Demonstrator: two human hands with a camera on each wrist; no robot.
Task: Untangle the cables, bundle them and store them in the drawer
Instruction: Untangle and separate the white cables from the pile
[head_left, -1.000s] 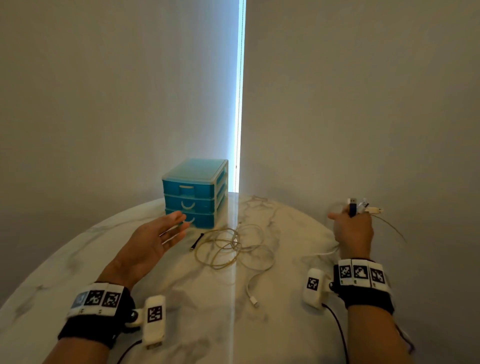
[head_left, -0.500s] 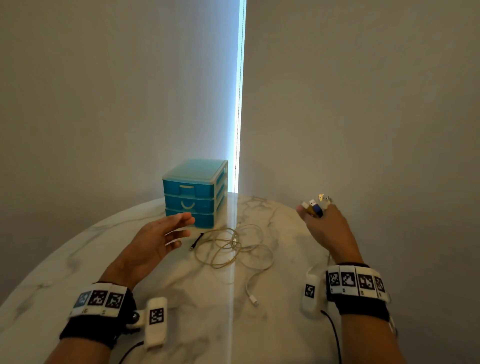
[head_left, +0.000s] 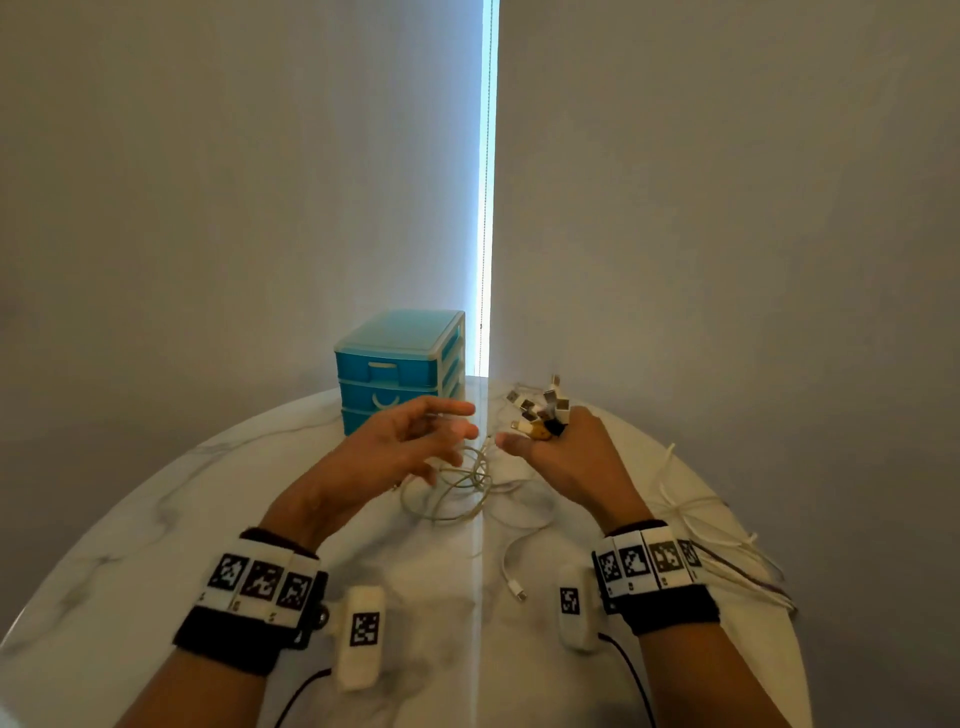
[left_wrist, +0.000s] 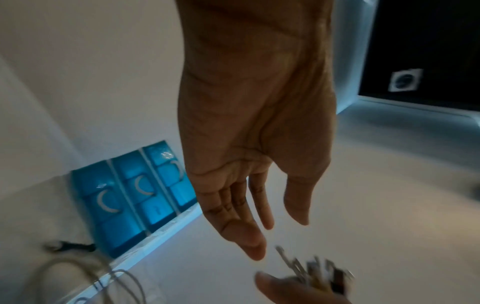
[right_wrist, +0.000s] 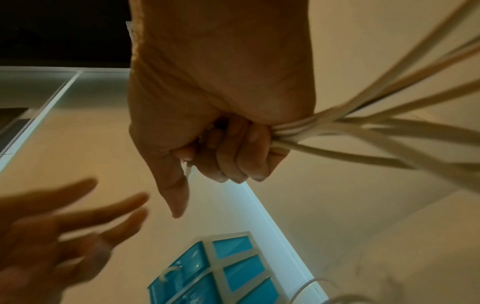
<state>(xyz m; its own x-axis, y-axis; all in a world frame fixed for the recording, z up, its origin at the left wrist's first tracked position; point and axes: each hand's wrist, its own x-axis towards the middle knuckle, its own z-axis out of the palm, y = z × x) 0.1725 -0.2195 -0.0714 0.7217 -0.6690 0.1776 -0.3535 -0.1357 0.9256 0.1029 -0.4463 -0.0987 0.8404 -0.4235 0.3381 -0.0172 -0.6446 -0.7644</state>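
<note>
My right hand (head_left: 563, 447) grips a bunch of cable ends, and their plugs (head_left: 543, 410) stick out above the fist. In the right wrist view the fingers (right_wrist: 239, 156) curl round several pale cables (right_wrist: 363, 123) that trail off to the right. My left hand (head_left: 415, 441) hovers open, fingers spread, just left of the right hand and above a loose coil of cables (head_left: 457, 493) on the table. The blue three-drawer box (head_left: 400, 369) stands behind the left hand, all drawers closed. My left hand's palm (left_wrist: 249, 144) is bare in the left wrist view.
The round white marble table (head_left: 156, 545) stands against a grey wall. A white cable with a small plug (head_left: 517, 590) lies near the front centre. More cables (head_left: 717, 540) drape over the table's right edge. A small black connector (left_wrist: 70, 246) lies near the drawer box.
My right hand has carried the bunch of plugs leftward toward the table's middle. My left hand has risen and moved right, close to the right hand.
</note>
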